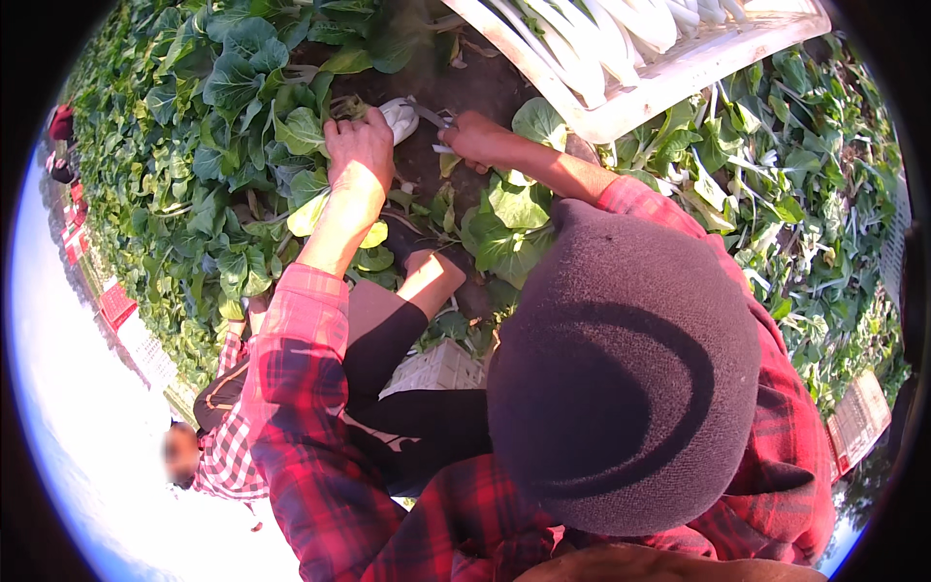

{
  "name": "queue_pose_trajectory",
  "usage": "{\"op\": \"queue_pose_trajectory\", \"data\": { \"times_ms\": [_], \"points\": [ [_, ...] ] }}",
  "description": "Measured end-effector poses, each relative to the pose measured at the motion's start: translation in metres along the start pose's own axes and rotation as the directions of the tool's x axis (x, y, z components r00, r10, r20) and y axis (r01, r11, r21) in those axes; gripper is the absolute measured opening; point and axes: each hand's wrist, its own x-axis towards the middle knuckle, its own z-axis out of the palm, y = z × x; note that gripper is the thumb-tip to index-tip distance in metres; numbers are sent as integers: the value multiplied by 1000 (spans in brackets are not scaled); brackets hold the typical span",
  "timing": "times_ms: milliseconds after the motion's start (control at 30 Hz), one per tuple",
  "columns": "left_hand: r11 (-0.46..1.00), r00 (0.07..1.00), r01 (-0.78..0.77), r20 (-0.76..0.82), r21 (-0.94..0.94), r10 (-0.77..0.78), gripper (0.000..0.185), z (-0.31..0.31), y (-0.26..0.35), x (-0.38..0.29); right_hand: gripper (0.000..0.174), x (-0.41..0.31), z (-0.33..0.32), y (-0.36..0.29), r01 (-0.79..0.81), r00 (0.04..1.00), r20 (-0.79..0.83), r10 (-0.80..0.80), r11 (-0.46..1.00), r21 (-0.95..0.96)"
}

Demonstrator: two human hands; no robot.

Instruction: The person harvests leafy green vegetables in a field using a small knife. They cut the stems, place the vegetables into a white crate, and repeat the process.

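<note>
My left hand (358, 145) grips the leafy side of a bok choy head (400, 120) just above the soil; its pale base points towards my right hand. My fingers hide part of the plant. A knife (430, 115) is in my right hand (476, 142), its blade reaching to the base of that head. Whether the blade touches the base cannot be made out clearly. Dark soil (465, 80) and loose green leaves (509, 211) lie around both hands.
A white plastic crate (654, 94) holding white-stalked bok choy stands at upper right. Dense growing greens (182, 131) fill the left; cut leaves (771, 182) litter the right. Another crate (436, 367) sits by my legs. A co-worker in a checked shirt (225, 458) is at lower left.
</note>
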Motion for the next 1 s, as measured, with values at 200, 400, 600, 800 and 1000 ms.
{"op": "queue_pose_trajectory", "data": {
  "times_ms": [200,400,600,800,1000],
  "points": [
    [996,996,63,-59,-59,-66,26,2,2,-6,46,2,13,-10,58,998,-3,-58,997,-48],
    [925,989,21,-126,-379,-74,37,-24,-21,-18,45,-46,-3,30,105,986,-76,-146,912,-396],
    [686,994,-69,-108,-724,-14,33,-96,-56,-76,36,-141,-70,58,351,920,-38,-391,863,-363],
    [-60,927,335,340,-940,-155,40,-110,-76,-141,49,-140,-32,-10,397,910,-7,-415,866,304],
    [-310,878,305,392,-900,-274,30,-87,-30,-154,64,-121,17,-93,480,840,100,-533,817,321]
  ]
}}
